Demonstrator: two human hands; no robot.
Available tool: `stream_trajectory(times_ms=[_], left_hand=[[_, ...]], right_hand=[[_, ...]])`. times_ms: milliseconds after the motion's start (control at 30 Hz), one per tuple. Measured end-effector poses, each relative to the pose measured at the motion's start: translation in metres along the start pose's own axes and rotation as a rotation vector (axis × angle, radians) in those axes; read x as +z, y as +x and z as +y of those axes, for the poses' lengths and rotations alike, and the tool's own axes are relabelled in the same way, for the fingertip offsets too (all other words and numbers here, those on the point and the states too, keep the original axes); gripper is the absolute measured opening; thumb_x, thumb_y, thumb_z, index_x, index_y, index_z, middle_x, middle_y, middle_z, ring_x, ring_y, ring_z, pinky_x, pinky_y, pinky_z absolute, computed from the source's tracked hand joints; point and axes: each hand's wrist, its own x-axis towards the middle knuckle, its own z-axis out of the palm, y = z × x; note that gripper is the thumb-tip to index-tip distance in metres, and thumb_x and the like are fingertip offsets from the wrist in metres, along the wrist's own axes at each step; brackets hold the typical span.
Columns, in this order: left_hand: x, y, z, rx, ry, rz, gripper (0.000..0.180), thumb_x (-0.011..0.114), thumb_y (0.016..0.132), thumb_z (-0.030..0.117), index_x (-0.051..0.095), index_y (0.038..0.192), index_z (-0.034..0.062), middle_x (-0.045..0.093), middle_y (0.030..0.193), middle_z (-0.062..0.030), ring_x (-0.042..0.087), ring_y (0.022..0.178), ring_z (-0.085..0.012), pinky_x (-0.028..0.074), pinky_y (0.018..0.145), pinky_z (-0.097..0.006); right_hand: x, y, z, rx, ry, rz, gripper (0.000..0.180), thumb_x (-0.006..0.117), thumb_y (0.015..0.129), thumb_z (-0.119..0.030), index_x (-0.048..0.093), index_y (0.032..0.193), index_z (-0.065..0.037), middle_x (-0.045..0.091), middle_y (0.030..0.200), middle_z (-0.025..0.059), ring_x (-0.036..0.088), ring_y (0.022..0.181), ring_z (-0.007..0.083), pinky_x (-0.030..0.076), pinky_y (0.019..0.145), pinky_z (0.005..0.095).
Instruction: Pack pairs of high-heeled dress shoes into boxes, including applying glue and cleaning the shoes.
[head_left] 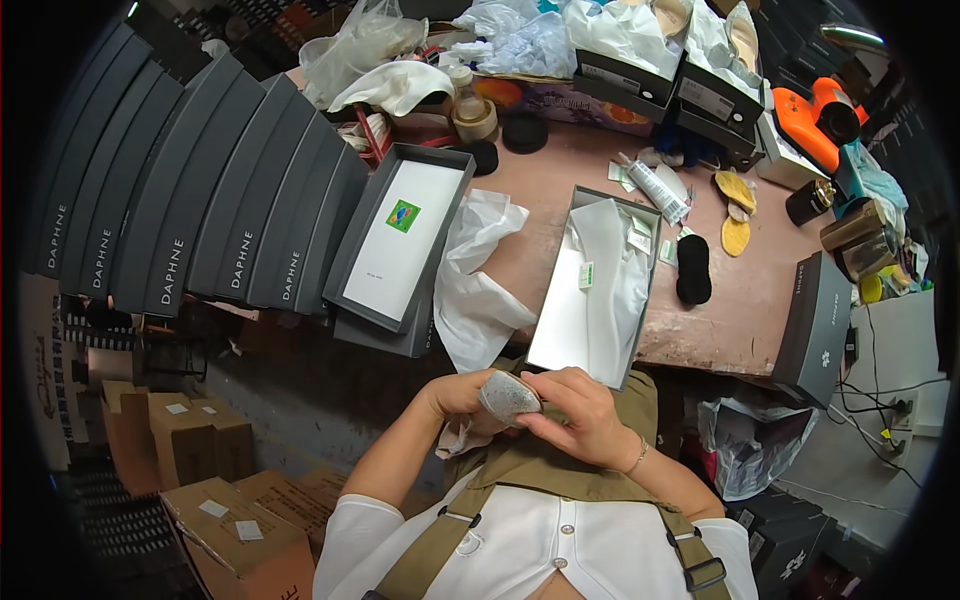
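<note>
The grip is closed on a silver, glittery, rounded-toe shoe [507, 399] above the lap, left hand [460, 395] supporting, right hand [582, 416] pinching its edge. Checking by hand appears in progress; the next move calls for steady, light pressure. The shoe's surface looks speckled, fine condition indiscernible; beyond, an open dark-grey cardboard box [562, 328] occupies the pinkish-brown table [738, 305].
</note>
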Motion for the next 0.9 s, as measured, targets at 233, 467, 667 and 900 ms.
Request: stream_trajectory(times_ms=[233, 467, 667, 900], left_hand=[[-0.006, 0.005, -0.004, 0.051, 0.17, 0.013, 0.027, 0.063, 0.084, 0.009, 0.063, 0.11, 0.0021, 0.065, 0.102, -0.005, 0.06, 0.091, -0.0133, 0.048, 0.083, -0.027], [-0.006, 0.003, -0.004, 0.031, 0.141, -0.004, 0.029, 0.064, 0.082, 0.007, 0.062, 0.111, 0.0025, 0.065, 0.103, -0.006, 0.061, 0.092, -0.0144, 0.05, 0.08, -0.028], [-0.001, -0.002, 0.003, -0.051, 0.222, 0.125, 0.036, 0.061, 0.089, 0.015, 0.054, 0.121, 0.0009, 0.062, 0.108, -0.0068, 0.058, 0.098, -0.0146, 0.048, 0.086, -0.029], [0.0, -0.021, 0.026, -0.236, 0.322, 0.237, 0.041, 0.049, 0.097, 0.028, 0.046, 0.127, -0.0006, 0.058, 0.112, -0.0083, 0.053, 0.099, -0.0141, 0.043, 0.089, -0.029]], right_hand=[[0.002, -0.003, 0.002, -0.005, -0.006, -0.036, 0.047, 0.077, 0.071, -0.014, 0.061, 0.113, -0.001, 0.064, 0.095, 0.0097, 0.06, 0.079, 0.0233, 0.048, 0.07, 0.0327], [0.003, -0.003, 0.004, -0.011, -0.004, -0.049, 0.047, 0.077, 0.071, -0.014, 0.06, 0.114, -0.001, 0.063, 0.095, 0.0092, 0.06, 0.079, 0.0237, 0.047, 0.071, 0.0332], [-0.001, 0.0, 0.014, 0.2, 0.137, 0.041, 0.037, 0.075, 0.072, -0.008, 0.064, 0.107, 0.0, 0.064, 0.089, 0.0123, 0.063, 0.077, 0.0213, 0.051, 0.069, 0.0285], [-0.011, 0.001, 0.045, 0.435, 0.584, -0.057, 0.065, 0.073, 0.08, -0.014, 0.042, 0.135, 0.0, 0.051, 0.131, 0.0118, 0.051, 0.118, 0.0198, 0.042, 0.097, 0.0325]])
